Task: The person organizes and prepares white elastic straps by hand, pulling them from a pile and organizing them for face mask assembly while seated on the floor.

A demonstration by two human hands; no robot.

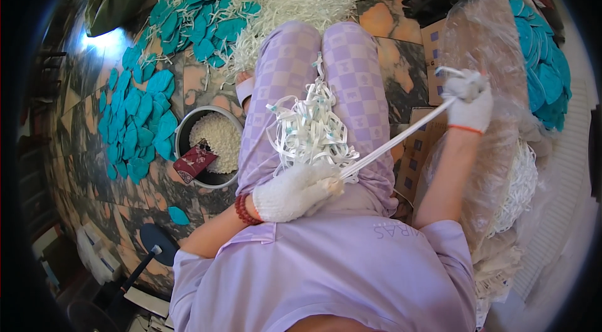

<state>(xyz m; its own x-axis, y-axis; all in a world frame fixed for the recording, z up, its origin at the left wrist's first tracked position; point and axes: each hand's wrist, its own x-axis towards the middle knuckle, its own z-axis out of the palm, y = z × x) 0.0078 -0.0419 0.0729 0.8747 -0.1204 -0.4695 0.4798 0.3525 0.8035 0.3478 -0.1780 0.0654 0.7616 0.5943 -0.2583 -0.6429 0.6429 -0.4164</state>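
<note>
"Dozens of what, at the far left?"

"Flat teal pieces [135, 125], loosely heaped on the marbled floor [194, 206]. Just right of them stands a round pot [185, 128] of small white bits, a dark red patterned packet [195, 162] resting inside it."

"And the left hand [295, 194]?"

"White-gloved, low over the lap, fingers clamped on the near end of some white bands [398, 139]. A loose tangle of white loops [313, 128] lies on the thighs just ahead of it."

"Do those bands reach the right hand [469, 103]?"

"Yes, they slant up taut to it. It's gloved too, closed around their far end, well apart from the left."

"Farther right?"

"Clear plastic sheeting [483, 37], then more teal pieces, stacked densely."
</note>
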